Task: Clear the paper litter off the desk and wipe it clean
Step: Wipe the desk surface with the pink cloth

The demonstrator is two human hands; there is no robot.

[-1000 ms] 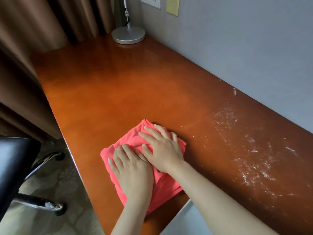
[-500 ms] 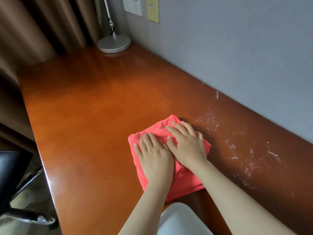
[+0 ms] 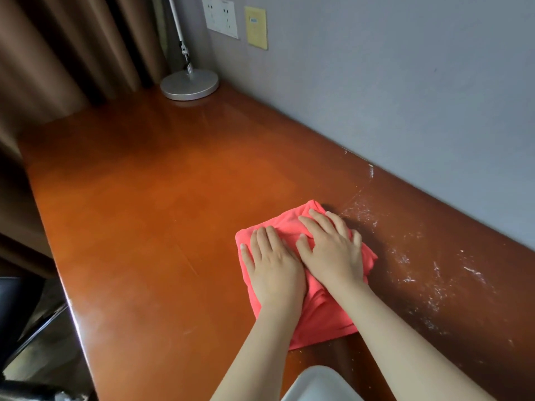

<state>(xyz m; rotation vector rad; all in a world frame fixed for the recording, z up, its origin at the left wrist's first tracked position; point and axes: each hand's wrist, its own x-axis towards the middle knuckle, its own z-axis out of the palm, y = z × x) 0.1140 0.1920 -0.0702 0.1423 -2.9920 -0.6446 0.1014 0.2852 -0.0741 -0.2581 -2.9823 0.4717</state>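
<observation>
1. Flat on the folded pink cloth [image 3: 324, 316], the left hand [image 3: 275, 270] and right hand [image 3: 333, 253] press side by side — fingers straight, gripping nothing.
2. That cloth lies on the wooden desk [image 3: 144, 212], near its front edge.
3. White dusty residue [image 3: 417, 273] streaks the desk just right of the cloth — a lamp base [image 3: 189, 83] stands far back.
</observation>
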